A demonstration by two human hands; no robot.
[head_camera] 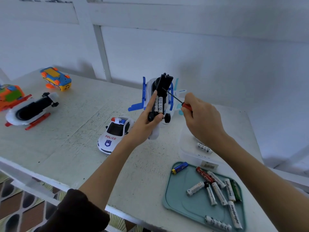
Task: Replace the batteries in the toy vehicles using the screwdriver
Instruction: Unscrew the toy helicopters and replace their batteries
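At nine o'clock on the white surface point(66, 131) we see an orange and green toy point(10, 95) at the edge, a white toy with red skids point(28, 111) lying belly up, and at ten o'clock a yellow and blue toy vehicle point(56, 79), also upturned. Near the centre stands a white police car point(115, 133). Just right of it our left hand point(147, 121) grips a blue and white toy plane point(158, 99), underside toward us, fingers curled round it, batteries showing in its open compartment. Our right hand point(200, 119) pinches the red-handled screwdriver point(175, 98), its tip at the compartment's black cover. At five o'clock a teal tray point(177, 198) holds loose batteries point(215, 190); a clear container point(187, 148) sits just beyond it.
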